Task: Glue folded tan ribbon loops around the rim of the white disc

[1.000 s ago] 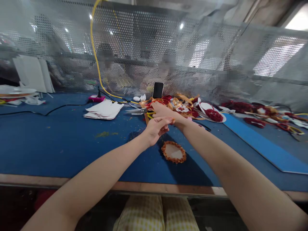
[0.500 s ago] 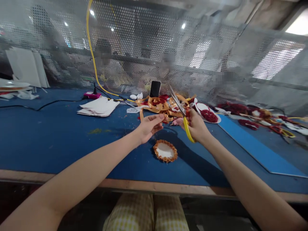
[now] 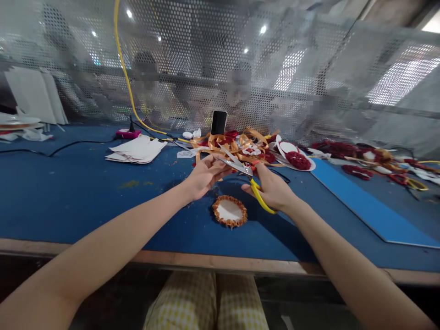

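Note:
My right hand [image 3: 270,187] grips scissors [image 3: 243,167] by their yellow and red handles. Their blades are spread apart and point left, with the tips at the fingers of my left hand [image 3: 205,176]. Those fingers are pinched together, and a strand of the orange-gold ribbon [image 3: 228,145] appears to be between them, though the blades and fingers partly hide it. Below both hands, an oval white piece with a ruffled brown-orange edge [image 3: 229,211] lies flat on the blue table [image 3: 85,197].
Behind my hands the tangled ribbon heap lies before an upright phone [image 3: 219,123]. Stacked white sheets [image 3: 137,150] are to the left, near a pink power socket [image 3: 128,133]. Dark red ruffled pieces [image 3: 298,161] and a bright blue board [image 3: 364,201] are on the right. Perforated metal mesh [image 3: 192,59] stands behind.
My right hand has turned the scissors from pointing up to pointing left, and the blades have opened beside my left fingers. The view has shifted slightly.

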`<state>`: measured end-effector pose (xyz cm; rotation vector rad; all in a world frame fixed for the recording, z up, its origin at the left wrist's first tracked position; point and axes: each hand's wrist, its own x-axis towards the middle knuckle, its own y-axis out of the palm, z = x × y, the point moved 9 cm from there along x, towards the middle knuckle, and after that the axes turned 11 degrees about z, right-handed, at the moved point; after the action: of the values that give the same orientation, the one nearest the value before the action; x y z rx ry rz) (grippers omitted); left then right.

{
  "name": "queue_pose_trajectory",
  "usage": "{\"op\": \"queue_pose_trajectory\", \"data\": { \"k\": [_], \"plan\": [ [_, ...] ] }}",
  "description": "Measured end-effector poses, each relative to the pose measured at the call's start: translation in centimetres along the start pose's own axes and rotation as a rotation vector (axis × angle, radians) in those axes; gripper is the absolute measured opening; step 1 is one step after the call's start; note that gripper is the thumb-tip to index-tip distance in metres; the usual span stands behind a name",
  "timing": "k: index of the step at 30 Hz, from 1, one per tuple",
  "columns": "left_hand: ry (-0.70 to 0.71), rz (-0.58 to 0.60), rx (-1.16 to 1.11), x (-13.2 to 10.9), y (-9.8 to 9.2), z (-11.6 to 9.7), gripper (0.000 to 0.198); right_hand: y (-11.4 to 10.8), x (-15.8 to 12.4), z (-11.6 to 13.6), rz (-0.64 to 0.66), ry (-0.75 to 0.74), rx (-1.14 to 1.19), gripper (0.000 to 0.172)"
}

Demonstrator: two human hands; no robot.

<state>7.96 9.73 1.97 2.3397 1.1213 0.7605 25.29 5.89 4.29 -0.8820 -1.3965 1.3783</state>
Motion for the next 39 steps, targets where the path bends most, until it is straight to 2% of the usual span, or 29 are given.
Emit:
{"op": "queue_pose_trajectory", "data": {
  "k": [6,13,20,24,29,30,32,34,37,39],
  "plan": [
    [-0.023,-0.023,0.047,-0.2,0.0,0.1,0.017,0.2,0.1,0.0,-0.005,0.004,0.017,0.052],
    [-0.007,-0.006,0.083,-0.1,-0.1,0.3,0.014,0.2,0.1,-0.1,0.031,0.037,0.058,0.053],
    [-0.018,0.038,0.037,-0.3,0.2,0.3,0.018,0.1,0.2,0.2,0.024,0.0,0.169,0.053],
    [-0.038,0.007,0.006,-0.1,-0.1,0.3,0.012,-0.1,0.1,-0.6,-0.087,0.019,0.237,0.053],
    [-0.044,-0.061,0.015,0.0,-0.4,-0.6,0.011,-1.9,0.4,-2.6,-0.307,0.162,0.17,0.048],
    [-0.042,-0.061,0.021,0.0,-0.3,-0.8,0.011,-2.4,1.0,-2.4,-0.329,0.168,0.115,0.045],
    [-0.041,-0.038,0.04,-0.1,0.1,-1.0,0.013,-2.9,3.1,-1.3,-0.293,0.138,0.0,0.038],
    [-0.042,0.008,0.067,-0.3,0.7,-1.0,0.02,-2.2,6.1,0.3,-0.141,0.075,-0.056,0.03],
    [-0.055,0.085,0.136,-0.4,1.2,-0.5,0.03,-0.9,10.4,3.5,-0.006,-0.067,0.028,0.026],
    [-0.051,0.111,0.195,-0.4,1.2,-0.3,0.033,-0.1,12.7,5.0,0.01,-0.09,0.086,0.028]
  ]
}}
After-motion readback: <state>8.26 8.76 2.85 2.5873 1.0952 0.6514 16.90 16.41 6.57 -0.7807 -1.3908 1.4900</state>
